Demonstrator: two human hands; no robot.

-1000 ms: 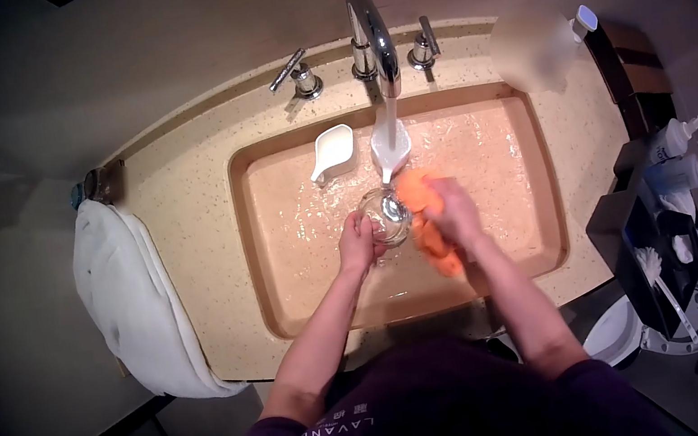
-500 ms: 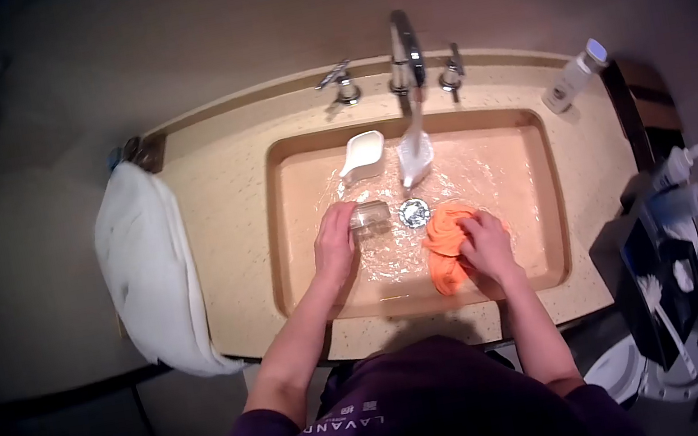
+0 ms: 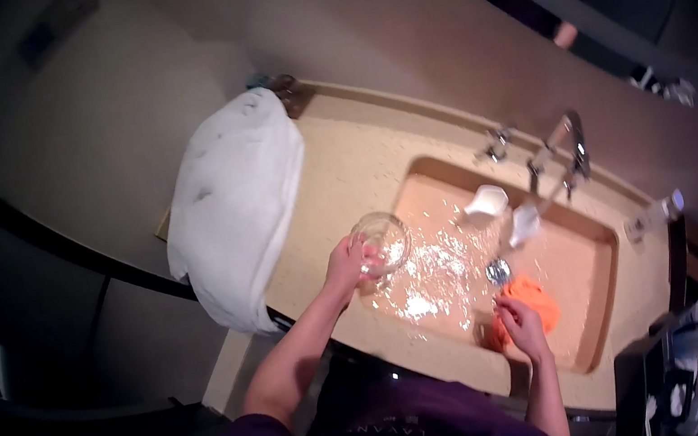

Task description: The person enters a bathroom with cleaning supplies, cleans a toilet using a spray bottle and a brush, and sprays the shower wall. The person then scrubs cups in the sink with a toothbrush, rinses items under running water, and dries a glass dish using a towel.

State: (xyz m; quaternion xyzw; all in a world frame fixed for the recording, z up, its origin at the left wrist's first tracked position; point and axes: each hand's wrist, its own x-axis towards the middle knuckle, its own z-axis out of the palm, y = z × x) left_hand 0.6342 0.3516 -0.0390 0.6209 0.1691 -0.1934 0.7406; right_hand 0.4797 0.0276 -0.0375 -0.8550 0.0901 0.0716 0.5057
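Note:
My left hand (image 3: 344, 264) is closed around a clear drinking glass (image 3: 390, 232), its round rim facing up, over the left edge of the sink (image 3: 605, 305). Low in the sink at the right, my right hand (image 3: 523, 329) grips a bunched orange cloth (image 3: 538, 301), with its fingers at the cloth's left side. Shallow water covers the sink floor around the round metal drain stopper (image 3: 498, 271). Two white cups, a left one (image 3: 485, 201) and a right one (image 3: 524, 226), lie towards the tap.
A chrome tap (image 3: 576, 144) with lever handles rises behind the sink. Rolled white towels (image 3: 240, 194) lie on the counter (image 3: 332, 166) at the left. A bottle (image 3: 654, 215) stands at the right, near a dark caddy (image 3: 643, 372) with spray bottles.
My left hand has lifted the glass from the sink and carried it left to the edge, rim now up. My right hand stays at the cloth. The view has turned and shifted left.

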